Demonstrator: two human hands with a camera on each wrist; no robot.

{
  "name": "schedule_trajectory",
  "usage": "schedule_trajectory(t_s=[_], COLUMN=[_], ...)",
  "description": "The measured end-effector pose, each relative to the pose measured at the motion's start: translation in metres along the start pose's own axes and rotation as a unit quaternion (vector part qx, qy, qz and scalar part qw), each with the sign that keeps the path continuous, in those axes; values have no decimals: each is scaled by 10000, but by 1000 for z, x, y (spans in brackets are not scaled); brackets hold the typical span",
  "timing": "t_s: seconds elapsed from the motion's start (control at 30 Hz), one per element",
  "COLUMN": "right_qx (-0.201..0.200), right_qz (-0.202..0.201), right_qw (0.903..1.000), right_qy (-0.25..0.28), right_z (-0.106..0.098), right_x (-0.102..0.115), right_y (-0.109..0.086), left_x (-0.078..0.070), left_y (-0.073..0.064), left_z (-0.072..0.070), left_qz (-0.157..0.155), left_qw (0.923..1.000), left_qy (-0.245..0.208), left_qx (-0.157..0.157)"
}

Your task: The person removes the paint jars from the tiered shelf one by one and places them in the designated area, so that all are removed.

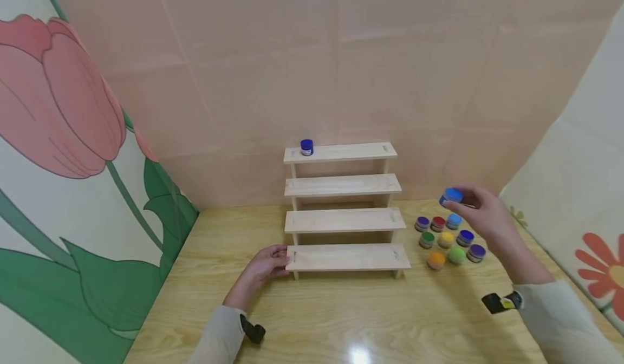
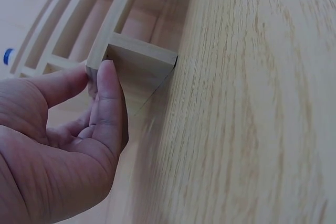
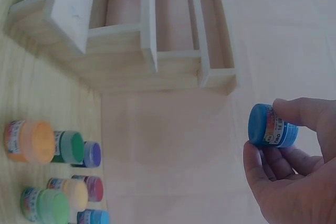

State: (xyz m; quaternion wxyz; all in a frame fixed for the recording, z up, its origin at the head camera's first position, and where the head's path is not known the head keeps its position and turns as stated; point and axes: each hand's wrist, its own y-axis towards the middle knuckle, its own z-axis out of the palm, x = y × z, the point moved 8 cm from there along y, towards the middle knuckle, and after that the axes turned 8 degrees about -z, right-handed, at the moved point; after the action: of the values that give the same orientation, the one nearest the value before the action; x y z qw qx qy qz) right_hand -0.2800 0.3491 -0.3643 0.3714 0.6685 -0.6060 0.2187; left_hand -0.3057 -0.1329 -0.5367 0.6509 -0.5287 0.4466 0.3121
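Note:
A pale wooden stepped rack (image 1: 347, 257) with several board tiers stands on the table. My left hand (image 1: 265, 264) pinches the left end of its lowest board, and the left wrist view shows thumb and fingertips (image 2: 107, 77) at the board's corner. Up in the air to the right of the rack, my right hand (image 1: 480, 212) grips a blue paint jar (image 3: 272, 127) by its sides, thumb on one side and fingers on the other. A dark blue paint jar (image 1: 306, 147) sits at the left end of the top tier.
Several paint jars stand grouped on the table right of the rack, among them a red one (image 1: 438, 223), an orange one (image 1: 436, 260) and a light green one (image 1: 456, 254). Behind the rack rises a pinkish backdrop (image 1: 273, 93). Flower-printed panels flank the table (image 1: 312, 320).

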Motion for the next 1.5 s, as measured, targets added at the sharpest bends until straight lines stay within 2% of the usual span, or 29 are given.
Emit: schedule_trajectory(t_s=[0.23, 0.47, 0.8, 1.27, 1.5], right_qx=[49, -145, -209, -103, -20], right_qz=[-52, -210, -260, 15, 64], right_qw=[10000, 9997, 9994, 9999, 9999], right_qy=[43, 14, 69, 111, -145], right_z=[-2, -6, -4, 12, 25], right_x=[-13, -26, -41, -58, -68], right_y=[-12, -24, -37, -58, -69], left_x=[0, 1, -1, 3, 3], left_y=[1, 2, 0, 2, 2], left_z=[0, -1, 0, 0, 0], left_qz=[21, -66, -2, 56, 85], left_qw=[10000, 10000, 10000, 10000, 10000], left_qy=[25, -41, 22, 37, 5], left_qx=[6, 3, 18, -24, 23])
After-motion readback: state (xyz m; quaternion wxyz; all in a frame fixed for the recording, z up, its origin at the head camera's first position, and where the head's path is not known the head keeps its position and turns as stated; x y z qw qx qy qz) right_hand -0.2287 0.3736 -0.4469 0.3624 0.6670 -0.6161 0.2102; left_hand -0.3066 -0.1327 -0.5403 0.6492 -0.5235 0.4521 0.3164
